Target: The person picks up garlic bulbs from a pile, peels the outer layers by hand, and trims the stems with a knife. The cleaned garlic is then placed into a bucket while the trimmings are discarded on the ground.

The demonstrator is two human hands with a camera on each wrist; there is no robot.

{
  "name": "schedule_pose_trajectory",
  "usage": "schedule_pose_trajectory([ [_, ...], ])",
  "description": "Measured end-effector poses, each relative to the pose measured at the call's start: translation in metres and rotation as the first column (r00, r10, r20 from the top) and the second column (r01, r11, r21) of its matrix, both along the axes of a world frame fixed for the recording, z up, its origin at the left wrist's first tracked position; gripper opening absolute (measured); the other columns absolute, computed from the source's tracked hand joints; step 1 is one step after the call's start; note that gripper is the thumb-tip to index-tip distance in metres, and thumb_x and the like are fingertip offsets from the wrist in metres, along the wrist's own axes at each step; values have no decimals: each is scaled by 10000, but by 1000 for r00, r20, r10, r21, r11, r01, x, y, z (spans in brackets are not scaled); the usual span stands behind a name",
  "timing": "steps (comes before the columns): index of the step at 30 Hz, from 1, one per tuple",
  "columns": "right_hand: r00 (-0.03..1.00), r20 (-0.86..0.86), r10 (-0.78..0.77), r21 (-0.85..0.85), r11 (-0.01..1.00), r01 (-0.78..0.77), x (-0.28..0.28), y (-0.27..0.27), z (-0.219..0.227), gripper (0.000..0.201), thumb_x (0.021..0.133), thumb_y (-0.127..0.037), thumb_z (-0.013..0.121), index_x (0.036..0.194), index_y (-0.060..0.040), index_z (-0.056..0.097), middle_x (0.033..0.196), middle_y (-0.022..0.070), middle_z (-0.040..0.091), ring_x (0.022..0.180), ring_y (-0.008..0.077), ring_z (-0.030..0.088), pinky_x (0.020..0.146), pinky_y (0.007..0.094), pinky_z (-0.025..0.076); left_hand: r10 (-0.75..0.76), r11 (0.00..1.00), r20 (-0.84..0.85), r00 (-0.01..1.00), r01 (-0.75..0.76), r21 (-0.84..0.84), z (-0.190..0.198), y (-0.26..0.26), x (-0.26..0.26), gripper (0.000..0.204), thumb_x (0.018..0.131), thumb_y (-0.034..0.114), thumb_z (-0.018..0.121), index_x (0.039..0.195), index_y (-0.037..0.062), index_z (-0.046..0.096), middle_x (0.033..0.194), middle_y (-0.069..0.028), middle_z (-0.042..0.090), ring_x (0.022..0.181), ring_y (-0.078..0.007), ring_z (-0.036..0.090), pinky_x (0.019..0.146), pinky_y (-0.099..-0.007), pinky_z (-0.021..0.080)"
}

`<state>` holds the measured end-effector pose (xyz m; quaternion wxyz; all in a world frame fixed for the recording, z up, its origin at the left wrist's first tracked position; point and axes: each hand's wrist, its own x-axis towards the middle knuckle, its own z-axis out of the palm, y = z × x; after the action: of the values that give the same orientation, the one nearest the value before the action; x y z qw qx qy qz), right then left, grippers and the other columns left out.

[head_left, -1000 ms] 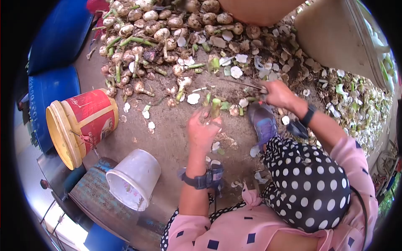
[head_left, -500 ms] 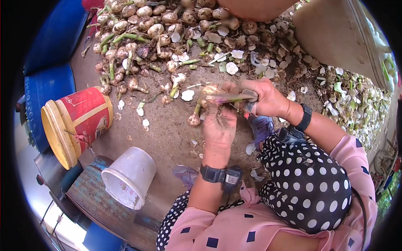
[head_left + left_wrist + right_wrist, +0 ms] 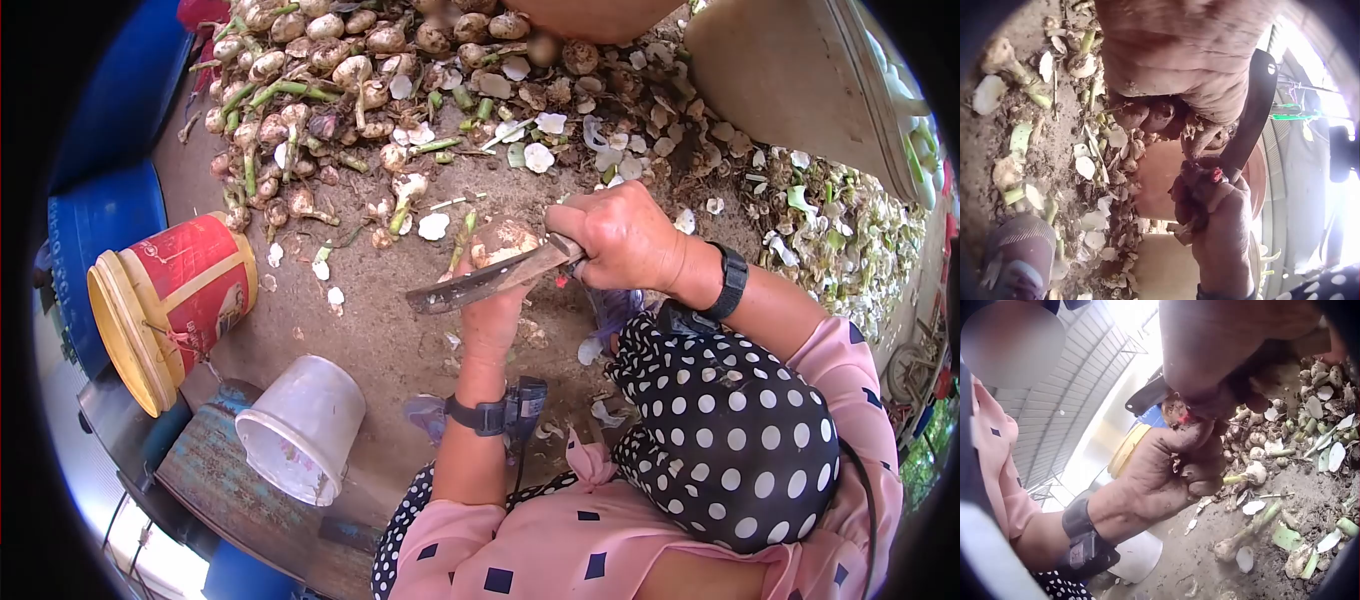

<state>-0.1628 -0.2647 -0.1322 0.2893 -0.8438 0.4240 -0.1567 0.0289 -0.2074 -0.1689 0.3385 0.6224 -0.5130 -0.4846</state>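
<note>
In the head view the right hand [image 3: 630, 240] grips the handle of a knife [image 3: 490, 280], its broad blade slanting down to the left across the left hand [image 3: 490, 318]. The left hand's curled fingers hold a soil-stained bulb [image 3: 503, 243] just behind the blade. The left wrist view has the left hand [image 3: 1179, 69] above, the dark blade [image 3: 1254, 112] beside it and the right hand [image 3: 1219, 231] below, close together. In the right wrist view, the left hand [image 3: 1166, 462] is curled near the blade [image 3: 1147, 395]; the bulb is mostly hidden.
Bulbs with green stems [image 3: 290, 130] are heaped at the upper left. Peelings [image 3: 840, 250] cover the ground on the right, beside a large pale container [image 3: 800, 90]. A red and yellow bucket [image 3: 195, 290] and a white bucket [image 3: 315, 420] lie tilted on the left.
The hands came together over the ground, and the left hand now holds a bulb upright. The knife blade has swung out across the left hand, pointing left.
</note>
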Motion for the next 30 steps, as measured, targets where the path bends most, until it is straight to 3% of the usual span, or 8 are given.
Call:
schedule_pose_trajectory([
  [10, 999, -13, -52, -48, 998, 52, 1, 9, -26, 256, 633, -212, 694, 785, -93, 526, 616, 70, 565, 611, 285, 620, 522, 406, 493, 188, 949, -465, 865, -38, 312, 5, 26, 1, 366, 746, 83, 750, 1074, 4, 607, 944, -90, 670, 836, -195, 647, 756, -316, 529],
  [13, 863, -462, -204, 255, 901, 350, -62, -6, -100, 266, 683, -212, 679, 902, -76, 611, 711, 129, 634, 686, 326, 637, 600, 435, 508, -72, 989, 118, 990, 87, -124, 4, 32, 22, 357, 761, 69, 730, 1091, 5, 611, 894, -83, 668, 832, -202, 649, 754, -302, 528],
  [16, 821, -384, -421, 258, 805, 534, -70, 10, -87, 335, 701, -204, 668, 1001, -58, 632, 809, 198, 653, 751, 381, 631, 674, 459, 506, 490, 863, -215, 845, -505, -17, -19, 36, 80, 399, 826, 81, 679, 1186, 36, 514, 963, -58, 606, 830, -166, 604, 693, -295, 513],
  [19, 887, -123, -445, 274, 844, 461, -53, 11, -88, 369, 698, -191, 667, 1045, -71, 627, 830, 226, 641, 781, 413, 615, 702, 468, 496, 682, 725, -386, 622, -646, 239, -60, 30, 119, 484, 812, 160, 724, 1222, 38, 497, 1010, -57, 598, 848, -179, 591, 730, -300, 501],
  [21, 882, -210, -422, 356, 807, 470, -48, 12, -90, 310, 691, -185, 673, 979, -77, 630, 800, 217, 636, 772, 405, 616, 696, 463, 498, 760, 563, 254, 598, -801, 204, -90, 37, 108, 520, 790, 201, 745, 1218, 18, 512, 1030, -81, 614, 847, -214, 601, 730, -317, 506],
  [27, 949, -154, -274, 394, 864, 313, -20, 8, -60, 230, 674, -169, 666, 876, -73, 612, 709, 187, 628, 702, 391, 621, 662, 464, 495, -83, 894, 505, 859, -159, 418, -130, 34, 76, 369, 780, 246, 728, 1058, 39, 601, 894, -66, 657, 752, -246, 641, 678, -389, 538],
  [28, 959, -124, -254, 362, 888, 282, -18, 8, -56, 232, 666, -162, 660, 877, -80, 608, 706, 185, 628, 699, 388, 620, 656, 464, 494, 392, 720, 46, 919, -338, 606, -105, 26, 62, 242, 793, 166, 690, 979, 24, 628, 851, -86, 665, 679, -191, 640, 587, -306, 534],
  [30, 973, -89, -212, 335, 914, 230, -15, 12, -56, 230, 647, -151, 649, 862, -91, 593, 677, 184, 618, 683, 383, 616, 635, 466, 488, 457, 727, -147, 877, -273, 630, -57, 19, 32, 201, 795, 121, 665, 957, 9, 622, 844, -90, 660, 670, -164, 634, 557, -273, 517],
])
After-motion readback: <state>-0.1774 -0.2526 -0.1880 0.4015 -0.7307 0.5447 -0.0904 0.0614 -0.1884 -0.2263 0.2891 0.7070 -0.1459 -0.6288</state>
